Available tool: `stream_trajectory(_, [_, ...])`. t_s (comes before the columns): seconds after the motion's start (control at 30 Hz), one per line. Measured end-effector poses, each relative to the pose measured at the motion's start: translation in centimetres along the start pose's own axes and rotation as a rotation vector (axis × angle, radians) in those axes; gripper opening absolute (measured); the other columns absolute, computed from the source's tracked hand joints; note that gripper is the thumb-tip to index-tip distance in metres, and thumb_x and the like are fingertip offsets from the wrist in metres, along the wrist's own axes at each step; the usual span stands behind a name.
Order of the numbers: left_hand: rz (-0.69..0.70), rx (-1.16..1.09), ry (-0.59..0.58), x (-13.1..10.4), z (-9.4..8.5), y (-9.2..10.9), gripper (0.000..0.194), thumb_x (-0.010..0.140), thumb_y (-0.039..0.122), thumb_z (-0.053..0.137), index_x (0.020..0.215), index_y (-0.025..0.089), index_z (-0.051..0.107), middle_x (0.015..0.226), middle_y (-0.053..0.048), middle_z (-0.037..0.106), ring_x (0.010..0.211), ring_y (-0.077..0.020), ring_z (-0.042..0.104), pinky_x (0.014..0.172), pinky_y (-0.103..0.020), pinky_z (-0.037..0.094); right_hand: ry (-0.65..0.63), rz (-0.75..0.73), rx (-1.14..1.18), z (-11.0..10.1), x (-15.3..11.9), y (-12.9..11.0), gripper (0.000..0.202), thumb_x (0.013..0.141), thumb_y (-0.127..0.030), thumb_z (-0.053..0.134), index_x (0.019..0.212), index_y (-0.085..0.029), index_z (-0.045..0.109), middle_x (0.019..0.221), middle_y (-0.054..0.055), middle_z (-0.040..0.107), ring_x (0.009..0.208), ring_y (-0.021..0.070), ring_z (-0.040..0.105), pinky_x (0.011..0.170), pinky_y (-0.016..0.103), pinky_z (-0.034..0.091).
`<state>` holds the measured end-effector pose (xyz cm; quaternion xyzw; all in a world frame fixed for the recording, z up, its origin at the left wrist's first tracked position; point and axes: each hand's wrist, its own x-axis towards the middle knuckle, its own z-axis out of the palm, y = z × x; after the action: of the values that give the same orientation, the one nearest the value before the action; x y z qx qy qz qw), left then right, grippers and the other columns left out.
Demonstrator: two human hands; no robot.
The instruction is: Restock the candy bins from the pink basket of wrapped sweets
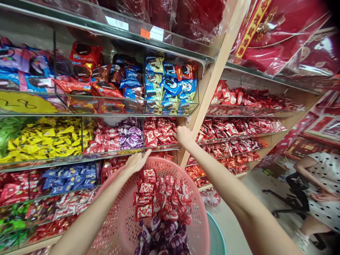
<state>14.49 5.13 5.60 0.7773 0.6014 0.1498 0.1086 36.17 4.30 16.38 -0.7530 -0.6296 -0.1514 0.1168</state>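
My left hand is at the far rim of a pink perforated plastic basket, fingers closed over the edge beside the shelf lip. Inside the basket are red square candy packets, red-and-white twist-wrapped candies and purple-wrapped candies. My right hand is curled at the right end of a clear shelf bin of red candy packets. Its fingertips meet the packets, and what lies within them is hidden. Left of that bin are more purple candies and red-and-white ones.
A wooden upright divides the shelves right of my right hand. Yellow-wrapped candies and blue snack packs fill other bins. A teal tub stands below the basket. At right, a person in a dotted garment sits on a wheeled chair.
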Motion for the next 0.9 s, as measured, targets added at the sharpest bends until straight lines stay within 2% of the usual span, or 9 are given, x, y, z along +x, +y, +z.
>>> stream_trajectory(0.23, [0.007,-0.001,0.002,-0.1,0.1,-0.1,0.08,0.074,0.069,0.003,0.067,0.018,0.064,0.083,-0.013,0.067,0.081,-0.0264,0.061,0.066,-0.031,0.041,0.029,0.011,-0.006,0.3,0.4,-0.3,0.021,0.081,-0.017,0.044,0.095,-0.011,0.059,0.09,0.017,0.06,0.086,0.0239,0.06,0.071,0.031,0.046])
stream_trajectory(0.43, [-0.001,0.01,-0.001,0.1,0.5,-0.4,0.079,0.075,0.068,0.003,0.064,0.017,0.063,0.083,-0.013,0.067,0.08,-0.026,0.061,0.066,-0.031,0.041,0.082,0.054,0.003,0.5,0.5,0.4,0.024,0.082,-0.015,0.039,0.092,-0.008,0.06,0.089,0.02,0.059,0.084,0.0259,0.059,0.069,0.032,0.045])
stream_trajectory(0.53, [-0.009,0.013,0.002,0.1,0.5,-0.3,0.081,0.074,0.069,0.002,0.065,0.016,0.063,0.083,-0.014,0.066,0.082,-0.027,0.06,0.067,-0.032,0.041,0.106,0.084,0.05,-0.2,0.3,1.0,0.026,0.082,-0.019,0.04,0.091,-0.007,0.06,0.089,0.02,0.06,0.084,0.0265,0.059,0.069,0.033,0.044])
stream_trajectory(0.67, [-0.017,0.012,-0.015,0.0,0.3,-0.1,0.083,0.073,0.07,0.001,0.067,0.016,0.063,0.086,-0.013,0.066,0.084,-0.0273,0.06,0.069,-0.033,0.041,0.172,0.112,0.128,-2.7,-1.1,2.6,0.026,0.079,-0.026,0.043,0.081,-0.01,0.062,0.08,0.017,0.062,0.077,0.0247,0.059,0.065,0.032,0.042])
stream_trajectory(0.73, [-0.018,0.014,-0.018,-0.1,0.1,0.1,0.083,0.073,0.07,0.001,0.068,0.016,0.063,0.087,-0.013,0.066,0.085,-0.0271,0.06,0.07,-0.033,0.042,0.189,0.032,0.222,-4.0,-2.8,3.2,0.027,0.079,-0.029,0.043,0.076,-0.011,0.062,0.07,0.012,0.062,0.069,0.0206,0.058,0.062,0.03,0.041])
stream_trajectory(0.8, [-0.013,0.02,-0.018,-0.2,0.0,0.2,0.083,0.073,0.07,0.001,0.068,0.016,0.064,0.086,-0.013,0.066,0.085,-0.0266,0.06,0.07,-0.032,0.042,0.135,-0.138,0.367,-4.5,-5.3,3.0,0.028,0.08,-0.032,0.042,0.073,-0.013,0.061,0.063,0.006,0.06,0.059,0.0148,0.055,0.059,0.026,0.039])
stream_trajectory(0.9, [-0.022,0.022,-0.014,-0.3,-0.1,0.4,0.083,0.073,0.07,0.001,0.067,0.016,0.063,0.082,-0.012,0.066,0.082,-0.0258,0.06,0.068,-0.031,0.042,-0.055,-0.441,0.549,-2.7,-10.2,1.0,0.026,0.083,-0.032,0.041,0.073,-0.015,0.058,0.063,0.001,0.06,0.053,0.0093,0.051,0.054,0.022,0.038])
